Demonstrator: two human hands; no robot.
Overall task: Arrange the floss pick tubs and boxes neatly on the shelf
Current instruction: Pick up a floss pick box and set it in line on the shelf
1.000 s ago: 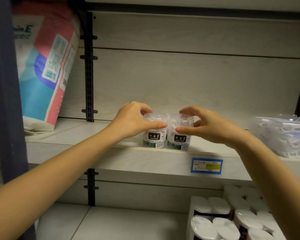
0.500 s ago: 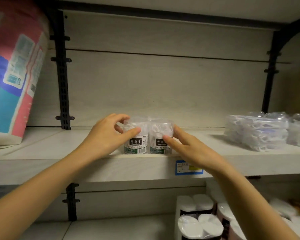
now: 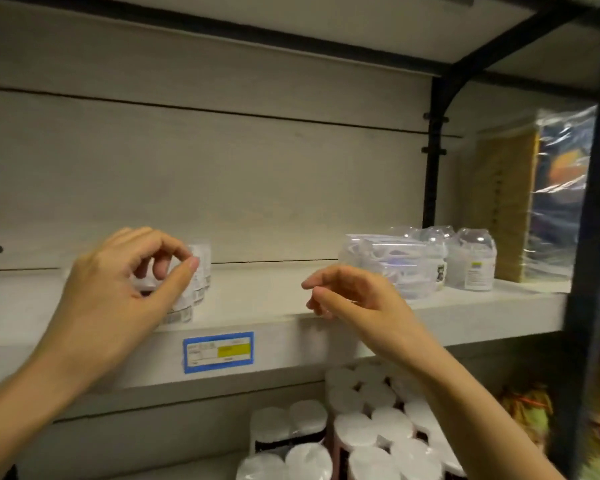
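Note:
Clear floss pick tubs (image 3: 200,271) with white labels stand at the front edge of the pale shelf (image 3: 274,306), mostly hidden behind my left hand (image 3: 125,289). That hand hovers in front of them with its fingers loosely curled; the fingertips show on the near side of the tubs and nothing sits between them. My right hand (image 3: 354,299) is apart from the tubs, over the shelf edge, fingers loosely curled and holding nothing. Further right lies a loose heap of clear floss pick packs (image 3: 392,268) with more tubs (image 3: 471,265) beside it.
A blue and yellow price tag (image 3: 218,351) is stuck on the shelf front. Wrapped white-topped rolls (image 3: 361,427) fill the shelf below. Plastic-wrapped packages (image 3: 534,202) stand at the far right beside a black upright post (image 3: 589,271).
My right hand has come off the tubs and moved right, toward the heap of packs. My left hand has loosened from the left tub. The view has swung right.

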